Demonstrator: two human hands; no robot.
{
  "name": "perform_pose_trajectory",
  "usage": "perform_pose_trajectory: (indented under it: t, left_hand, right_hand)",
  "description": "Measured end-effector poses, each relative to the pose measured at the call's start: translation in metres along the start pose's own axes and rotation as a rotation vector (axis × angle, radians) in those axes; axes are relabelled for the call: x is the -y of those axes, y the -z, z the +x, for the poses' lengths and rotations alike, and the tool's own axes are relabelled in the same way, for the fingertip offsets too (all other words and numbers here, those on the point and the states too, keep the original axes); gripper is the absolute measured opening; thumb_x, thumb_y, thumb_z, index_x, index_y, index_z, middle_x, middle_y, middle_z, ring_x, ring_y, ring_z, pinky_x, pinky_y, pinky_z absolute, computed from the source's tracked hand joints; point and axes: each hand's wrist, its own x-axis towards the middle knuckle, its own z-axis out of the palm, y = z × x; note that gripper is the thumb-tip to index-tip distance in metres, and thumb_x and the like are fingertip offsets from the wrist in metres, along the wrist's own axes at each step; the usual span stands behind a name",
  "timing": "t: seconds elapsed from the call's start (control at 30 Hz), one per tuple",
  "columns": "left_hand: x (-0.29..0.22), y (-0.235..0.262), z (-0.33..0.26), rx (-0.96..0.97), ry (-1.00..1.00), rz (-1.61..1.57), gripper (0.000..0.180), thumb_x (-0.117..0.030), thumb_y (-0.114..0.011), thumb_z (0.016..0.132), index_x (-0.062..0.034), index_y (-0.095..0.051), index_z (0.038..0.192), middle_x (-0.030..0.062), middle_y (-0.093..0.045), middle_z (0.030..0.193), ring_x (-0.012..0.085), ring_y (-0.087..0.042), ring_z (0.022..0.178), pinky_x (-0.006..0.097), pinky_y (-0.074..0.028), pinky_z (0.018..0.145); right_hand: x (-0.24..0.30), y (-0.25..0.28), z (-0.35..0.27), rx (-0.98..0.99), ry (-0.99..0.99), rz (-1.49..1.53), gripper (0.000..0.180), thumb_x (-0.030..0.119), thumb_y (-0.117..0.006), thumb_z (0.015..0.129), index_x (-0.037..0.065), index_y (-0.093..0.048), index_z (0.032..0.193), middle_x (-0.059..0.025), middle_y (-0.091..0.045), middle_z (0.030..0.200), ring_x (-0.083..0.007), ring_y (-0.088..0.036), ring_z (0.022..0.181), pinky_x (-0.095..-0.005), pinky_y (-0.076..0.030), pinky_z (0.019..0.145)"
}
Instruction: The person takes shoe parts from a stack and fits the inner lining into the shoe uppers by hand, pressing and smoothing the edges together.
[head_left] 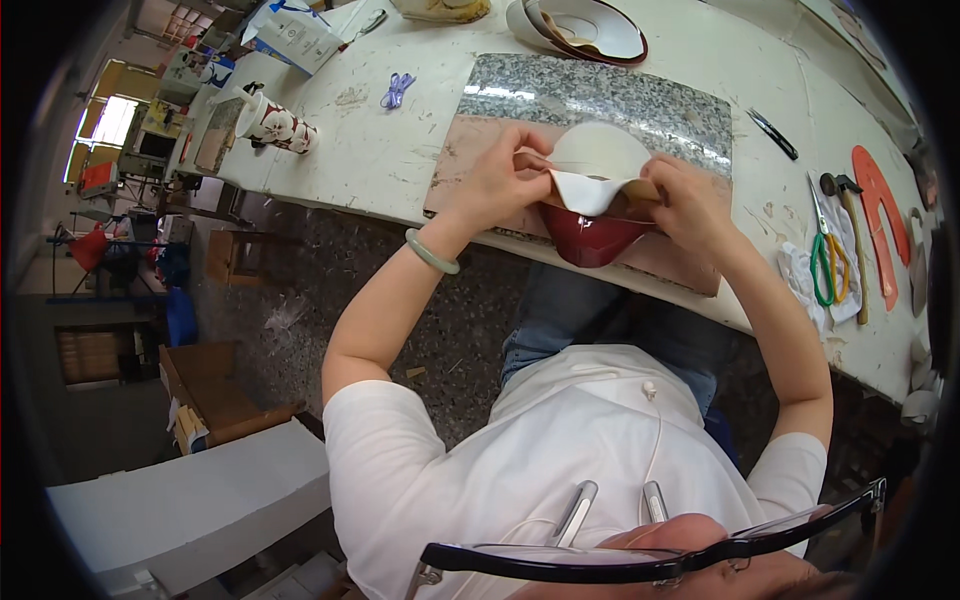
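Observation:
My left hand (503,178) and my right hand (686,200) both grip a dark red glossy shoe piece (592,238) with a white lining (596,165) folded over its top edge. The fingers of both hands pinch the white lining against the red piece, just above the near edge of a speckled granite slab (600,95). A pale green bangle (431,252) sits on my left wrist. The red piece hangs partly over the edge of the white worktable (370,150).
Green-handled scissors (826,255), a hammer (848,225) and an orange curved template (880,215) lie on the right. A black knife (773,133) lies by the slab. Small purple snips (396,89), a patterned cup (277,124) and cut shoe parts (580,25) lie farther back. Cardboard boxes (205,395) stand on the floor at left.

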Motion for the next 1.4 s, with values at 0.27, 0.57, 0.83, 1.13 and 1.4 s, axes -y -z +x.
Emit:
perform_pose_trajectory:
  t: [0.27, 0.57, 0.83, 1.13, 1.4]
  left_hand:
    - [-0.028, -0.032, 0.027, 0.241, 0.132, 0.422, 0.028, -0.012, -0.071, 0.079, -0.0006, -0.064, 0.104, 0.0110, -0.065, 0.083, 0.0225, -0.063, 0.082, 0.037, -0.050, 0.075]
    - [0.001, -0.038, 0.038, 0.182, -0.106, 0.663, 0.029, -0.027, -0.072, 0.080, -0.0001, -0.067, 0.089, 0.0209, -0.067, 0.090, 0.0387, -0.063, 0.086, 0.045, -0.049, 0.078]
    - [-0.010, -0.043, 0.047, 0.165, 0.031, 0.756, 0.041, -0.044, -0.071, 0.079, -0.0029, -0.069, 0.077, 0.0168, -0.067, 0.075, 0.0337, -0.066, 0.076, 0.042, -0.051, 0.071]
    - [-0.024, -0.047, 0.058, 0.246, 0.173, 0.816, 0.046, -0.049, -0.071, 0.076, -0.0024, -0.071, 0.076, 0.0149, -0.068, 0.071, 0.0307, -0.068, 0.074, 0.039, -0.053, 0.072]
    - [-0.023, -0.047, 0.053, 0.184, -0.012, 0.948, 0.041, -0.040, -0.070, 0.079, 0.0012, -0.070, 0.077, 0.0200, -0.068, 0.079, 0.0347, -0.067, 0.080, 0.043, -0.053, 0.074]
  right_hand:
    - [0.015, -0.005, 0.033, 0.151, -0.192, -0.422, 0.021, 0.029, -0.060, 0.087, 0.008, -0.064, 0.091, -0.0130, -0.067, 0.081, -0.0336, -0.065, 0.084, -0.0448, -0.049, 0.069]
    - [0.011, -0.015, -0.003, -0.145, -0.117, -0.053, 0.023, 0.020, -0.073, 0.079, 0.000, -0.063, 0.084, -0.0144, -0.060, 0.081, -0.0338, -0.055, 0.081, -0.0412, -0.045, 0.075]
    - [-0.002, -0.033, -0.009, -0.317, -0.051, -0.122, 0.021, 0.019, -0.069, 0.082, 0.000, -0.060, 0.080, -0.0157, -0.058, 0.078, -0.0345, -0.055, 0.079, -0.0443, -0.043, 0.071]
    - [-0.002, -0.031, -0.008, -0.338, -0.053, -0.263, 0.017, 0.017, -0.067, 0.082, 0.002, -0.058, 0.083, -0.0149, -0.059, 0.085, -0.0342, -0.055, 0.083, -0.0429, -0.042, 0.075]
    - [-0.028, 0.006, -0.024, 0.083, 0.483, -0.427, 0.032, 0.015, -0.060, 0.085, 0.009, -0.064, 0.116, -0.0027, -0.055, 0.133, -0.0177, -0.051, 0.121, -0.0376, -0.040, 0.100]
